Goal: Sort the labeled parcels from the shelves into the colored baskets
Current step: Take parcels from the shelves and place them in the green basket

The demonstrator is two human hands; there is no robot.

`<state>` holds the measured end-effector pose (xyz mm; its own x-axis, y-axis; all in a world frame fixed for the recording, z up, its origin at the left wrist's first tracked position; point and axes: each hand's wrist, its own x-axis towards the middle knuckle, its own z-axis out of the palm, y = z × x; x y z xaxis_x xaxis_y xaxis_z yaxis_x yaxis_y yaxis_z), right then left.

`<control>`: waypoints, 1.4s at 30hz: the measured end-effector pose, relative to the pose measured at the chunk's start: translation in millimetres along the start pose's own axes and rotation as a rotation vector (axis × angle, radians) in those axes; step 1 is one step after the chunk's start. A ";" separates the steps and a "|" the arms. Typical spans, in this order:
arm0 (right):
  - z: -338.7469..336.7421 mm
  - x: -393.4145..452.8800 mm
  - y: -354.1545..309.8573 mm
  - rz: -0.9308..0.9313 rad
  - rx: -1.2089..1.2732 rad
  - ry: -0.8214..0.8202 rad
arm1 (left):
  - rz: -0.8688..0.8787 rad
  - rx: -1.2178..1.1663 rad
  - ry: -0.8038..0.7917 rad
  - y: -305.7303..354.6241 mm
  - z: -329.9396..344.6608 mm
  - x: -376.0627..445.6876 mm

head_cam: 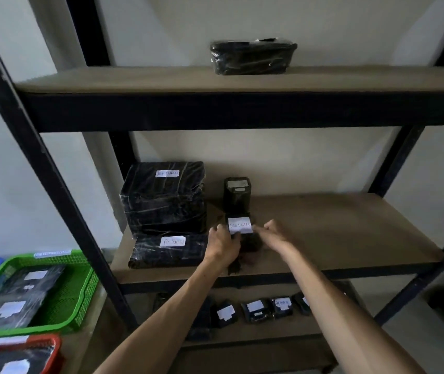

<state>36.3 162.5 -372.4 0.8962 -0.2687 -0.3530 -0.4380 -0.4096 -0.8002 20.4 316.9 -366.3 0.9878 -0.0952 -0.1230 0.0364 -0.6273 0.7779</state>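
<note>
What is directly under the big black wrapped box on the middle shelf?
The big black wrapped box rests on a flat black wrapped parcel with a white label. The flat parcel's rear part is covered.

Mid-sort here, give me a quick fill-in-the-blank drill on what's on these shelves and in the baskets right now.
1. Both hands, the left hand and the right hand, hold one small black parcel on the ____ shelf.
2. The top shelf carries ____ parcel.
3. The red basket sits nearer the camera than the ____ basket.

Missing words: middle; one; green
</note>
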 end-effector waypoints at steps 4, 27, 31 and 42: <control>0.7 24.1 11.4 -0.022 0.004 -0.153 | -0.104 -0.008 0.088 6.3 14.5 10.4; -21.7 16.7 46.9 -0.246 0.235 -0.307 | -0.115 -0.259 0.167 -18.0 10.1 -1.4; -21.3 17.6 49.5 -0.253 0.275 -0.322 | -0.120 -0.229 0.149 -18.5 9.2 -1.7; -43.8 -32.1 26.1 -0.022 0.782 -0.593 | -0.194 -0.722 -0.038 -5.3 -3.6 -42.5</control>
<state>-7.0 122.2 -360.7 0.8872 0.3014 -0.3494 -0.4426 0.3414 -0.8292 -21.3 327.1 -363.1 0.9480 -0.0693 -0.3106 0.3130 0.0270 0.9494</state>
